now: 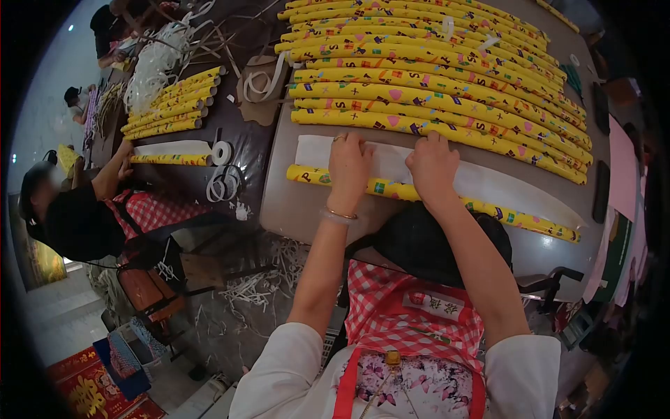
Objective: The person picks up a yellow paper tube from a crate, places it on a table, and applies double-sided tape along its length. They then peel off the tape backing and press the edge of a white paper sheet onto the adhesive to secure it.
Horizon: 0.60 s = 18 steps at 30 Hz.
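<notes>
A yellow patterned paper roll [516,215] lies across the near part of the table, with a white strip of its sheet [398,162] spread out behind it. My left hand [350,162] rests on the white strip's far edge, fingers curled down, wrist above the roll. To its right, my right hand [433,164] is bent in the same way on the same sheet. The fingertips of both hands are turned away, so whether they pinch the paper is hidden. Just beyond the hands, many finished yellow rolls [440,129] lie side by side.
At the left, a co-worker [77,216] in a checked apron handles another yellow roll [171,160] near a tape roll [221,153]. White strips [164,56] are heaped at the far left. A black bag [440,244] sits at the near table edge [293,234]. Paper scraps [255,290] litter the floor.
</notes>
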Motion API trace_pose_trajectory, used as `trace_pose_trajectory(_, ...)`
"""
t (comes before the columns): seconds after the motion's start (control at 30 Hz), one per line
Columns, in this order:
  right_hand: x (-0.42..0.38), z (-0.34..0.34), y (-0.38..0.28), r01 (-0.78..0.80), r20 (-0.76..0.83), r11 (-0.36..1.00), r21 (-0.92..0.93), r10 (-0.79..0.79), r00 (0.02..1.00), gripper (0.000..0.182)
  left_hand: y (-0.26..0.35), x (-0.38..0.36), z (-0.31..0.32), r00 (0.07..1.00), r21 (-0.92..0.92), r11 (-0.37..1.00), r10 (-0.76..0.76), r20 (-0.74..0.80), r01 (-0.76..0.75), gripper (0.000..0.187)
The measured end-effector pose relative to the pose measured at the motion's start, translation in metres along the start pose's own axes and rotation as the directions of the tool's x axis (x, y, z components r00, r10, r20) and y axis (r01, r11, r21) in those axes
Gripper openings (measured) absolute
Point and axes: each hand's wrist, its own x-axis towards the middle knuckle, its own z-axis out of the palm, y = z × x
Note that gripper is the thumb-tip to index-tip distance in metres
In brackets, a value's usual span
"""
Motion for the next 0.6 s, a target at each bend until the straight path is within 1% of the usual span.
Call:
trace_pose_trajectory(0.13,0.001,0.005,0.001,-0.003,-0.045,1.000,0.001,0.003,0.999,0.013,-0.008,0.011,0.007,0.999,0.000,1.000,0.028,-0.040,-0.028,0.017)
trace_pose_trajectory(0.2,0.001,0.006,0.002,-0.004,-0.044,1.000,-0.012,0.003,0.999,0.013,-0.009,0.013,0.007,0.999,-0.071,0.997,0.003,-0.036,-0.005,0.017)
trace_pose_trajectory(0.23,0.001,0.006,0.002,-0.006,-0.042,1.000,-0.013,0.005,0.999,0.013,-0.009,0.014,0.006,0.999,-0.072,0.997,0.002,-0.033,-0.005,0.017)
trace_pose_trajectory(0.3,0.002,0.006,0.004,0.018,-0.022,0.998,-0.068,-0.019,1.000,0.010,-0.008,0.014,0.005,1.000,-0.104,0.994,-0.028,0.000,0.028,0.017)
trace_pose_trajectory(0.33,0.001,0.005,0.007,0.019,-0.020,0.997,-0.075,-0.020,1.000,0.010,-0.008,0.015,0.005,1.000,-0.110,0.993,-0.031,0.002,0.031,0.017)
trace_pose_trajectory(0.4,0.001,-0.001,0.012,0.081,-0.017,0.994,-0.077,-0.083,0.996,0.011,-0.008,0.015,0.006,0.999,-0.101,0.994,-0.054,-0.004,0.053,0.017)
trace_pose_trajectory(0.43,0.000,-0.007,0.016,0.087,-0.015,0.993,-0.085,-0.089,0.996,0.011,-0.008,0.015,0.007,0.998,-0.108,0.992,-0.061,-0.006,0.060,0.017)
trace_pose_trajectory(0.5,-0.001,-0.019,0.024,0.140,0.048,0.990,0.033,-0.142,0.989,0.020,-0.006,0.013,0.008,0.999,-0.074,0.996,-0.054,0.009,0.054,0.015)
trace_pose_trajectory(0.53,0.000,-0.019,0.029,0.145,0.053,0.989,0.026,-0.147,0.988,0.020,-0.002,0.011,0.010,0.998,-0.081,0.995,-0.061,0.008,0.061,0.015)
trace_pose_trajectory(0.6,0.001,-0.017,0.037,0.186,0.033,0.976,0.111,-0.190,0.981,0.029,0.006,0.005,0.015,0.995,0.036,0.999,0.035,-0.095,-0.032,0.013)
